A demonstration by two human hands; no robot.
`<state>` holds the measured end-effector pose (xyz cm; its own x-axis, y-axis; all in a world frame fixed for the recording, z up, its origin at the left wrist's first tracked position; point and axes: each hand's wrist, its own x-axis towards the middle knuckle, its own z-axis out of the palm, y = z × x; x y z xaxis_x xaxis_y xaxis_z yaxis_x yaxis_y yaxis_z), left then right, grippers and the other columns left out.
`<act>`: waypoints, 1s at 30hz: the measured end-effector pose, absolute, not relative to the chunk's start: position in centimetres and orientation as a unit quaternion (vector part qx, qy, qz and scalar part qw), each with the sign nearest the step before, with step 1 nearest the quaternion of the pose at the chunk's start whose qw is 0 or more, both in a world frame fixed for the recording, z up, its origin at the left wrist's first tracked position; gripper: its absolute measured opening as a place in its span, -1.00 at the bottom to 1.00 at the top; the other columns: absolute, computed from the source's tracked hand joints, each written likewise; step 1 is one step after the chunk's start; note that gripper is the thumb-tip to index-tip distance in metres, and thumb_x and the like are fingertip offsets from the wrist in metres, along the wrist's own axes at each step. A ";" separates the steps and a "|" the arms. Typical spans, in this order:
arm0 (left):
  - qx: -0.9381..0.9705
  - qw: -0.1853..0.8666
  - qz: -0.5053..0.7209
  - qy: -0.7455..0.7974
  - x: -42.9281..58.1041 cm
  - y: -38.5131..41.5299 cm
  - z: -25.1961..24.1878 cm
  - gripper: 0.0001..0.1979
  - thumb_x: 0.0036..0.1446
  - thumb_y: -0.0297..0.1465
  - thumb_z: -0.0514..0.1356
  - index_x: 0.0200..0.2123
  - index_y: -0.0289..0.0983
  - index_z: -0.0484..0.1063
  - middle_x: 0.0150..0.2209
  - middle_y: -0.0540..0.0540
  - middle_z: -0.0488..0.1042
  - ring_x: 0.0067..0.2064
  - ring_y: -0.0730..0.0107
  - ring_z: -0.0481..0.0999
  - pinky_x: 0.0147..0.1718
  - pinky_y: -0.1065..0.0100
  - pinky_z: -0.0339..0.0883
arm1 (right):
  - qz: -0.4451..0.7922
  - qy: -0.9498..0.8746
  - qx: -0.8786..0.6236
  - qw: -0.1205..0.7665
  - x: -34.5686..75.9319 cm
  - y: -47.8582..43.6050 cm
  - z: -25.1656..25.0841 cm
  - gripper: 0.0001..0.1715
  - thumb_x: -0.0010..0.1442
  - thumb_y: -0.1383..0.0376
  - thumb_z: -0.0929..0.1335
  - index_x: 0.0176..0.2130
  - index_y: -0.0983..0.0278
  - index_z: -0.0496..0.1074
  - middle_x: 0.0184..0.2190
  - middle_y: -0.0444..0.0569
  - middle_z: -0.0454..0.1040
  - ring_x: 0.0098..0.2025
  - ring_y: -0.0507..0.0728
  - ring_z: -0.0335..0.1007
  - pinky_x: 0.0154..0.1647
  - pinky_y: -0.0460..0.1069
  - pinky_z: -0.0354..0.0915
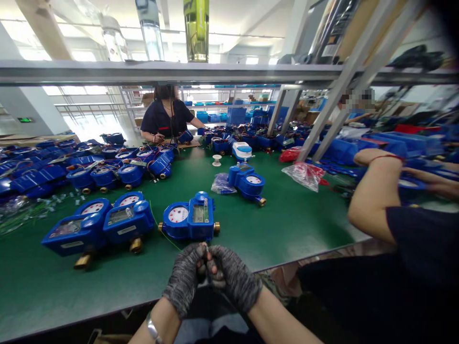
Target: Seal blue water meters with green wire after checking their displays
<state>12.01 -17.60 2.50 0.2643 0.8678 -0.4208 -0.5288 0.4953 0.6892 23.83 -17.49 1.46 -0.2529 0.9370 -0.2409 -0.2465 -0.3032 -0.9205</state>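
Both hands wear grey fingerless gloves and meet at the table's front edge. My left hand (186,272) is closed, fingertips pinched against those of my right hand (231,274), also closed. A thin green wire (163,229) runs up from near my left fingertips, past the left end of a blue meter (188,217). What the fingertips hold is too small to make out. That meter lies just beyond my hands, with a white dial, a small display and brass ends. Two more blue meters (77,227) (129,215) sit side by side to the left.
Another blue meter (247,181) lies farther back beside a plastic bag (224,184). Many blue housings (103,177) crowd the left. A white spool (216,160) stands mid-table. A person's arm (375,191) reaches in at right; another person (167,117) works opposite. A shelf (215,74) crosses above.
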 end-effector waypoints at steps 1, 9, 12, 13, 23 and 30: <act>0.210 0.761 0.464 0.402 12.0 -17.4 2.4 -0.61 -0.17 -0.15 0.43 -0.53 -0.31 0.39 -0.66 0.01 0.37 -0.62 0.42 0.38 -0.61 0.39 0.23 | 0.661 -0.415 -0.441 0.443 23.7 -17.6 1.5 -0.63 0.24 0.09 0.25 -0.47 0.27 0.35 -0.62 -0.12 0.36 -0.65 -0.02 0.16 -0.65 -0.13 0.16; 0.207 0.760 0.457 0.412 12.1 -16.3 2.1 -0.56 -0.25 -0.14 0.46 -0.60 -0.30 0.32 -0.72 0.07 0.27 -0.69 0.53 0.26 -0.66 0.45 0.12 | 0.662 -0.388 -0.463 0.445 23.5 -17.6 1.8 -0.77 0.17 0.16 0.29 -0.46 0.21 0.32 -0.59 -0.11 0.33 -0.62 -0.01 0.14 -0.64 -0.13 0.11; 0.220 0.772 0.433 0.411 12.1 -16.5 2.6 -0.59 -0.17 -0.13 0.42 -0.56 -0.32 0.37 -0.66 -0.06 0.40 -0.62 0.36 0.39 -0.62 0.35 0.25 | 0.749 -0.329 -0.422 0.391 23.9 -16.5 1.6 -0.76 0.14 0.18 0.21 -0.52 0.20 0.19 -0.69 -0.26 0.09 -0.73 -0.07 -0.20 -0.75 -0.14 -0.11; 0.222 0.772 0.429 0.412 12.2 -16.6 2.8 -0.60 -0.16 -0.13 0.41 -0.54 -0.32 0.38 -0.65 -0.07 0.42 -0.62 0.34 0.41 -0.62 0.34 0.26 | 0.750 -0.331 -0.421 0.388 23.9 -16.3 1.6 -0.78 0.13 0.19 0.20 -0.51 0.20 0.17 -0.69 -0.28 0.06 -0.73 -0.08 -0.25 -0.75 -0.15 -0.14; 0.231 0.736 0.465 0.435 12.1 -15.6 1.4 -0.49 -0.26 -0.09 0.45 -0.64 -0.25 0.20 -0.75 0.16 0.13 -0.73 0.62 0.09 -0.70 0.47 -0.06 | 0.327 -0.608 -0.547 0.473 22.6 -18.3 0.8 -0.65 0.35 0.15 0.18 -0.31 0.21 0.43 -0.39 -0.02 0.51 -0.37 0.10 0.43 -0.29 -0.03 0.30; 0.260 0.703 0.465 0.471 10.5 -16.7 2.4 -0.58 -0.20 -0.12 0.44 -0.52 -0.28 0.35 -0.68 0.13 0.21 -0.68 0.60 0.15 -0.68 0.49 -0.03 | 0.378 -0.604 -0.536 0.452 27.4 -14.7 2.7 -0.65 0.30 0.11 0.26 -0.36 0.26 0.46 -0.49 -0.10 0.46 -0.46 0.05 0.36 -0.36 -0.06 0.31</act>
